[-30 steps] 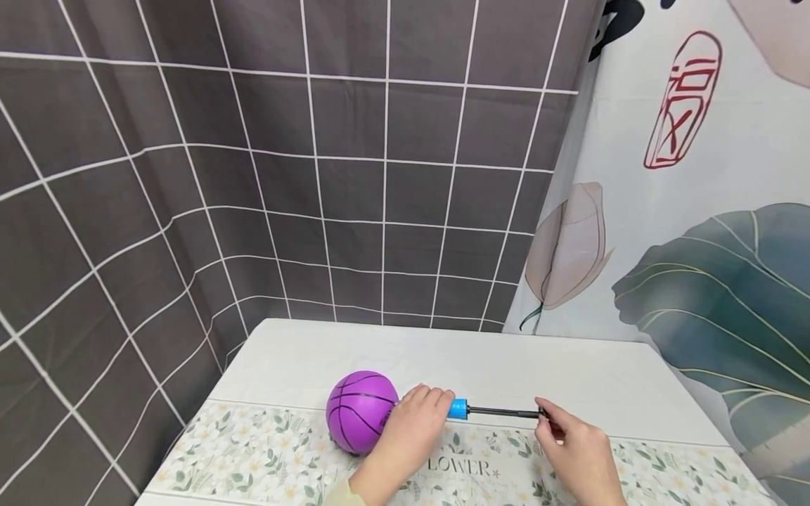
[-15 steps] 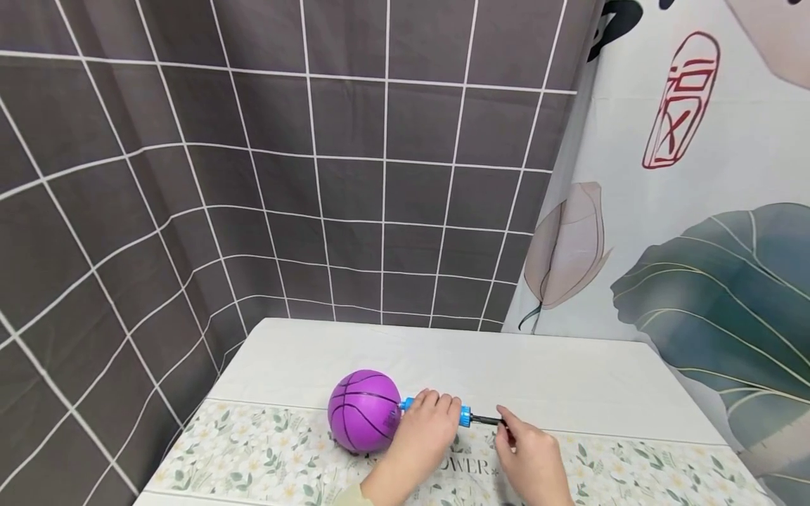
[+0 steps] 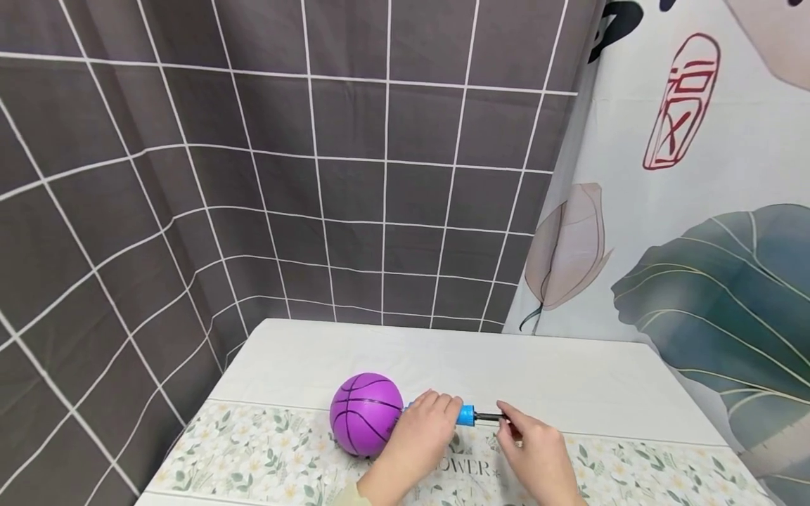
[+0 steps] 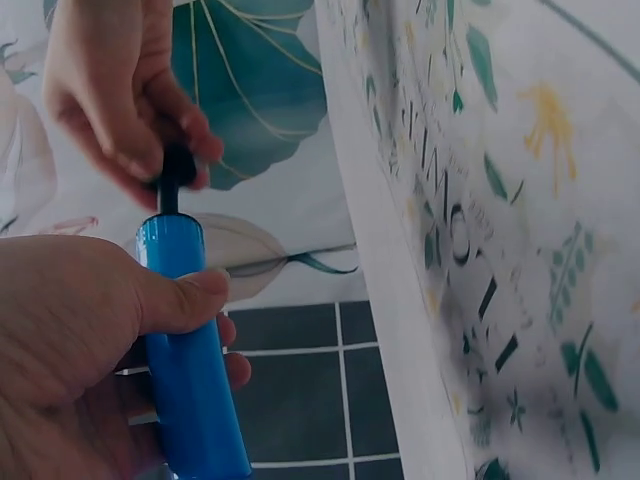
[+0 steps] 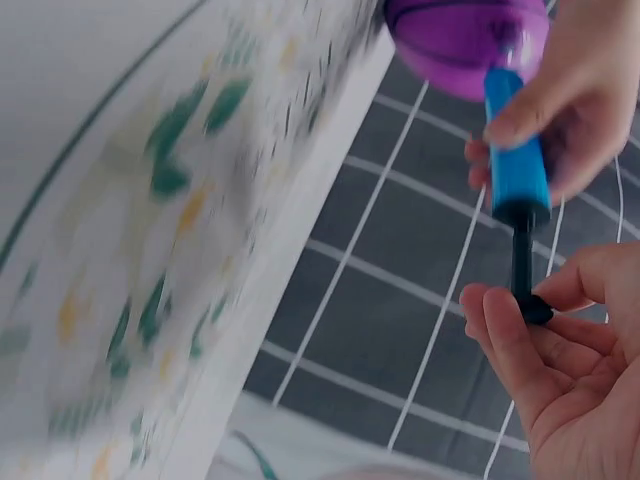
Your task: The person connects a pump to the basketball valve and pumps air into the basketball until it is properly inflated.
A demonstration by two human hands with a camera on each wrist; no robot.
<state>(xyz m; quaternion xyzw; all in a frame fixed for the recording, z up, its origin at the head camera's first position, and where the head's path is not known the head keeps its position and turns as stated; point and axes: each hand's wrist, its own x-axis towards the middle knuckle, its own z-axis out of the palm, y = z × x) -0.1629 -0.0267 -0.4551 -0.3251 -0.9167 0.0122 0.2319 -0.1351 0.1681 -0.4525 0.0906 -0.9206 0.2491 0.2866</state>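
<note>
A purple ball point(image 3: 365, 414) with black basketball lines rests on the table, left of both hands. My left hand point(image 3: 420, 432) grips the blue barrel of a hand pump point(image 4: 190, 385), thumb on one side and fingers round the other. The pump's front end points at the ball and meets its side in the right wrist view, though the exact contact is blurred. My right hand point(image 3: 538, 450) pinches the black handle point(image 5: 535, 309) at the end of the pump's rod. A short length of black rod point(image 5: 522, 255) shows between barrel and handle.
The white table point(image 3: 304, 344) carries a band of flower print with lettering point(image 3: 465, 466). A dark grey curtain with white grid lines point(image 3: 348, 190) hangs behind and to the left. At the right hangs a white cloth with large leaf prints point(image 3: 728, 281).
My right hand has moved left with the handle, and much of the black rod has slid into the barrel. Over the last half second it has eased slightly right. The ball has shifted slightly right.
</note>
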